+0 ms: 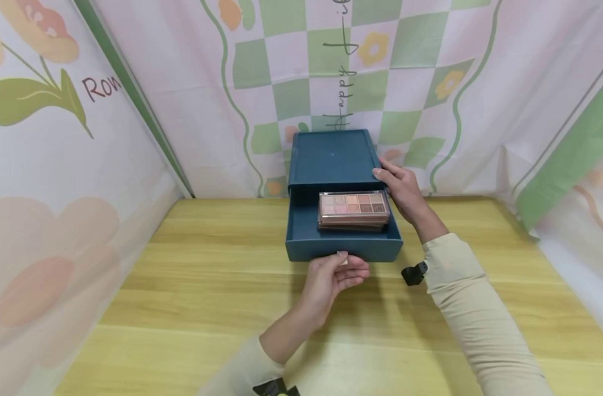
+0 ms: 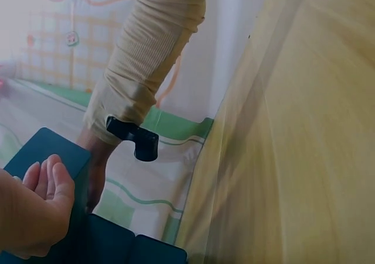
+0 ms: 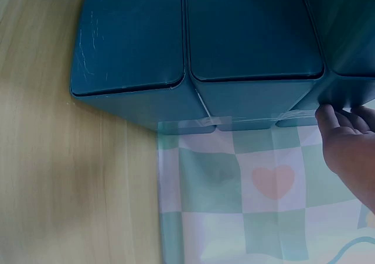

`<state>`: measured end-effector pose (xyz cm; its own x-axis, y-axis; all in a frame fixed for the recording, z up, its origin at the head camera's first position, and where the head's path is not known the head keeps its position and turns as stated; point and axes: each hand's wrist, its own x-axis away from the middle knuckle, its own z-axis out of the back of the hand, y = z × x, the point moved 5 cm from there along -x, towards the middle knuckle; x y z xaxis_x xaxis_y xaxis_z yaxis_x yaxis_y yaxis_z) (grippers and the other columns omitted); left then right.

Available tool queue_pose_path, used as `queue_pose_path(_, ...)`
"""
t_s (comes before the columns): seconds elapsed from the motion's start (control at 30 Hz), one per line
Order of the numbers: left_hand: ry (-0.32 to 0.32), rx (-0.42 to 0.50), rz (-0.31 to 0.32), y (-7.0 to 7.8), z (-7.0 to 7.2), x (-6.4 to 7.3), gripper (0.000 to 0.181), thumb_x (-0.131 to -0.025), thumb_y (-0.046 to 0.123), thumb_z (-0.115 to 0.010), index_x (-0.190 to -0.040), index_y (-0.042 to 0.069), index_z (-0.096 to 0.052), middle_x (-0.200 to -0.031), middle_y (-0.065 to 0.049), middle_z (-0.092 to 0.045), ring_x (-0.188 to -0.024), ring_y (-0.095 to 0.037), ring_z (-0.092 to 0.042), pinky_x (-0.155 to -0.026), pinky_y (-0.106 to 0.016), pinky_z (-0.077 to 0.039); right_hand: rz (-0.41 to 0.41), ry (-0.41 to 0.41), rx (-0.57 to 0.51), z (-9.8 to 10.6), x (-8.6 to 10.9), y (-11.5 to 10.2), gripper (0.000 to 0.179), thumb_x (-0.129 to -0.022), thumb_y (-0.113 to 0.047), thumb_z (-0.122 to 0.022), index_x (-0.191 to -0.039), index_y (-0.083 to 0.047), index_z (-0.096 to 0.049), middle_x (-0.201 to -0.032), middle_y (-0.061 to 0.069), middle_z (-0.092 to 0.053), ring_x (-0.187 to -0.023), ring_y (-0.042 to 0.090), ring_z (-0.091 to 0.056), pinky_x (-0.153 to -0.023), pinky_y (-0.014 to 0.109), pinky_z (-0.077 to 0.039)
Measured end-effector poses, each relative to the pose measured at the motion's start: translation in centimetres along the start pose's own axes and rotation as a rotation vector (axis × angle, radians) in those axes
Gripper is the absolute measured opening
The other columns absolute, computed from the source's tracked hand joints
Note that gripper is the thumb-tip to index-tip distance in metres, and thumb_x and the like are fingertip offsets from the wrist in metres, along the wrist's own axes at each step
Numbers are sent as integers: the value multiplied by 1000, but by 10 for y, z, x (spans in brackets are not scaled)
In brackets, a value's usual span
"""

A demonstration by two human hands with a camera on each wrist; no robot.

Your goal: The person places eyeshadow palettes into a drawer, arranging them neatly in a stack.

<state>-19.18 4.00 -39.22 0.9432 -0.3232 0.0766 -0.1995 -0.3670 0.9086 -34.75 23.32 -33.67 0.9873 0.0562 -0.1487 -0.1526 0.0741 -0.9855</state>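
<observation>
A dark teal drawer cabinet (image 1: 331,157) stands on the table, and its top drawer (image 1: 301,220) is pulled out toward me. In that drawer lies a stack of eyeshadow palettes (image 1: 353,204), the top one with several pans showing through a clear lid. My left hand (image 1: 326,283) is at the middle of the drawer front, pinching a small pale knob (image 1: 343,260) between thumb and fingers. My right hand (image 1: 405,190) rests against the cabinet's right side, thumb at its top edge, fingers lying along the side wall in the right wrist view.
Lower drawers (image 3: 132,36) of the cabinet show beneath the top one in the right wrist view. The wooden table (image 1: 207,275) extends in front and to both sides. A patterned cloth (image 1: 291,66) hangs right behind the cabinet, with more cloth at left and right.
</observation>
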Motion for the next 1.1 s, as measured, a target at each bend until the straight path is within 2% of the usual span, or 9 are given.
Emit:
queue_pose_path(0.1,14,-1,-19,4,0,-9,44,-104,24,-47,-108,-15,-67,-101,-16,-79,-81,-10,-75,-83,-28,-62,-8,-10,0,0,-1,-1,68,-102,-30,-56,-160,-9,-27,-170,11,-21,-94,-5,-55,-70,9,-43)
queue_pose_path(0.23,40,8,-36,8,2,-21,44,-105,23,-46,-110,-15,-67,-102,-17,-79,-80,-9,-75,-82,-27,-62,-19,-28,7,0,-1,0,68,-102,-31,-56,-160,-12,-26,-171,7,-18,-130,5,-48,-83,8,-44)
queue_pose_path(0.33,58,13,-47,10,3,-30,43,-105,23,-46,-110,-14,-68,-103,-17,-78,-81,-10,-75,-83,-27,-62,-31,-38,26,0,0,3,68,-102,-33,-55,-160,-13,-26,-171,4,-19,-141,9,-44,-88,6,-44)
queue_pose_path(0.67,89,36,-70,22,5,-68,39,-106,24,-48,-110,-9,-69,-106,-17,-78,-84,-11,-75,-85,-28,-62,-9,-17,-39,1,1,1,66,-101,-28,-58,-158,-9,-31,-168,3,-29,-132,2,-53,-90,6,-46)
queue_pose_path(0.73,98,36,-62,24,6,-75,38,-106,23,-47,-110,-8,-69,-108,-17,-78,-84,-11,-75,-86,-29,-62,-1,-5,-42,2,1,1,64,-101,-27,-58,-157,-9,-33,-154,3,-52,-98,-1,-63,-77,8,-46)
queue_pose_path(0.83,109,27,-54,26,8,-84,38,-106,23,-47,-110,-7,-69,-109,-18,-77,-85,-11,-75,-88,-30,-62,5,1,-30,2,2,1,63,-101,-27,-58,-157,-10,-34,-145,1,-58,-65,-7,-45,-67,10,-42)
queue_pose_path(0.9,111,18,-57,27,9,-90,38,-106,22,-47,-109,-8,-69,-108,-18,-77,-83,-11,-75,-89,-31,-62,3,-4,-36,1,3,1,64,-101,-26,-57,-158,-10,-33,-148,6,-56,-71,-9,-52,-68,8,-45)
queue_pose_path(1.0,113,-12,-70,30,12,-99,38,-106,22,-46,-108,-8,-69,-104,-17,-78,-80,-10,-74,-87,-31,-62,-4,-27,-51,-1,3,0,65,-103,-26,-55,-159,-8,-28,-168,11,-28,-115,-3,-61,-84,7,-50)
queue_pose_path(1.1,117,-42,-83,32,16,-105,39,-106,22,-46,-107,-8,-70,-101,-16,-78,-78,-10,-74,-86,-30,-63,-17,-43,-56,-3,2,-1,66,-103,-25,-54,-160,-7,-25,-170,12,-20,-146,15,-45,-94,7,-49)
